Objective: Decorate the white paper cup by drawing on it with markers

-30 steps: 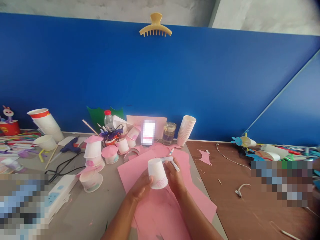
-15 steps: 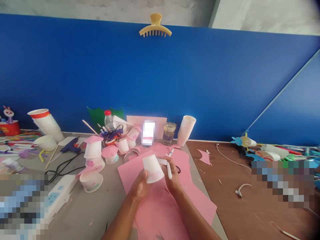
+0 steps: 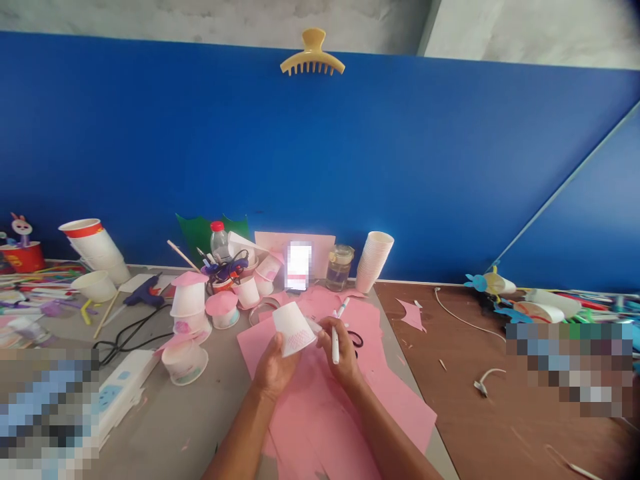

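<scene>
Cup [image 3: 294,328] is held tilted, mouth down and to the right, above the pink paper [image 3: 405,407]; pink crosshatch is seen near its rim. It is gripped by the left hand [image 3: 275,373], part-curled, thumb on the near side. In the right hand [image 3: 343,350], fingers bent nearly closed, a white marker [image 3: 335,345] is held. A pale tip is pointed at the cup; contact can't be told. Black loop [image 3: 357,339] is seen just beside the right hand.
</scene>
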Motion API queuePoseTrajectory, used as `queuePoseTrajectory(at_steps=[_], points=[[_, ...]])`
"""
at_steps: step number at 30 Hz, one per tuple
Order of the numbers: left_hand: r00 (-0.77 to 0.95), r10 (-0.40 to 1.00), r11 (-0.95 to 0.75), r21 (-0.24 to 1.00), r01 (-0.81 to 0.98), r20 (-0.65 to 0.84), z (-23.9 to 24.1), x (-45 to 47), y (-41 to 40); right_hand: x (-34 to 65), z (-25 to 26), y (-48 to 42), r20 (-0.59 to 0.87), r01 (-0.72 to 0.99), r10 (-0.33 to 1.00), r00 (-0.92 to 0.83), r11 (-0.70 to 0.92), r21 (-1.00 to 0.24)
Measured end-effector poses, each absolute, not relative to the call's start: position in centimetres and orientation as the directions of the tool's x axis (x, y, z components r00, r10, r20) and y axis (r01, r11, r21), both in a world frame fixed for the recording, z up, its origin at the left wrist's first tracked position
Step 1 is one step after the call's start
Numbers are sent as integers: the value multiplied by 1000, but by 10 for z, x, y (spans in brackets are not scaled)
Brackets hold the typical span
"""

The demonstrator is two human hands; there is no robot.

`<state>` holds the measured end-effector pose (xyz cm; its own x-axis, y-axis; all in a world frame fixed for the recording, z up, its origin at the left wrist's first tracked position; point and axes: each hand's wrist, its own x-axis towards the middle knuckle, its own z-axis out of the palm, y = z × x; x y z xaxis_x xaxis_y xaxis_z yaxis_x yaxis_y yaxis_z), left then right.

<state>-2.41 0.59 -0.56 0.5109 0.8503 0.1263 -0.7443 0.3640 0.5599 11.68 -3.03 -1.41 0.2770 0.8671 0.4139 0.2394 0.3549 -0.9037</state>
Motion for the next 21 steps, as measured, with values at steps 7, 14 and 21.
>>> queuePoseTrajectory(at_steps=[7, 14, 21], points=[[559, 816, 370, 613, -699, 145, -8, -24, 5, 122, -15, -25, 332, 201, 883, 332, 277, -940], [550, 825, 345, 652, -675, 132, -6, -24, 5, 122, -12, -27, 302, 205, 919, 253, 254, -945], [545, 829, 341, 659, -670, 124, -7, -23, 4, 123, -22, -26, 572, 568, 791, 220, 372, -734]])
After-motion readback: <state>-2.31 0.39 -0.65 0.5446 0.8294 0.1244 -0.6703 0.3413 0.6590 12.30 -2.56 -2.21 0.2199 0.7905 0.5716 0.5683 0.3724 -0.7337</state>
